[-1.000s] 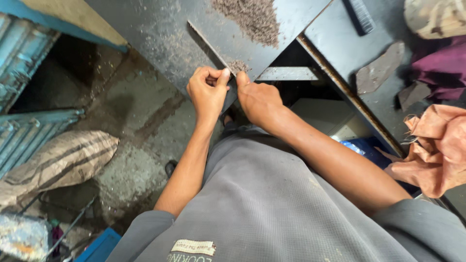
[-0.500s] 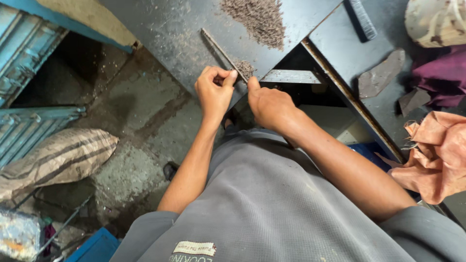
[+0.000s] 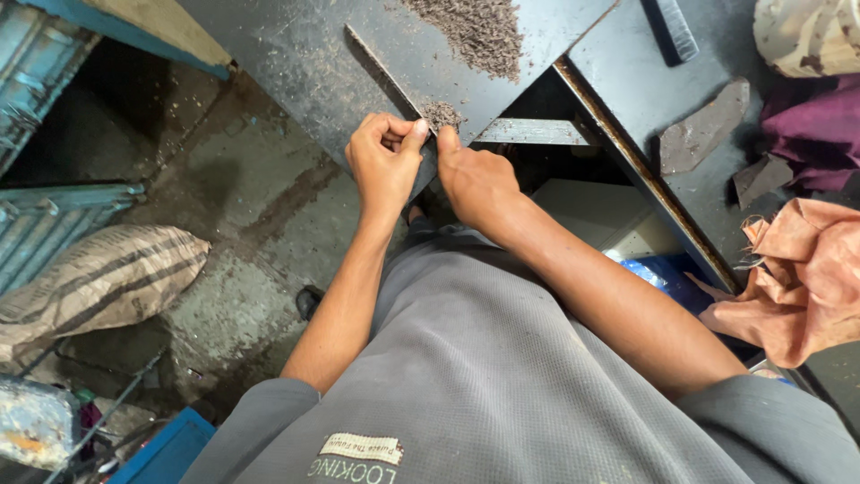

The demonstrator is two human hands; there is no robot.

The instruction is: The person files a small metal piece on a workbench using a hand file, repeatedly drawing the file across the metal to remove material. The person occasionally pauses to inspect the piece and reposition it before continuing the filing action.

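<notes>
A thin dark metal strip [image 3: 381,72] lies diagonally on a grey, dusty metal work surface [image 3: 296,63]. My left hand [image 3: 383,163] pinches the near end of the strip between thumb and fingers at the surface's corner. My right hand [image 3: 477,179] presses its thumb and fingers on the same end, right beside the left hand. A small clump of dark metal filings [image 3: 441,114] sits just above the fingertips. A bigger heap of filings [image 3: 479,29] lies farther up the surface.
A dark bench [image 3: 717,63] at right carries a flat grey stone [image 3: 699,134], a black file [image 3: 674,27], and orange [image 3: 806,278] and purple rags [image 3: 815,134]. A striped sack [image 3: 98,278] lies on the concrete floor at left, near blue metal crates [image 3: 45,224].
Both hands have stayed pinched on the strip's near end. The view has shifted slightly, so the surface and hands sit a little lower and further right in the frame.
</notes>
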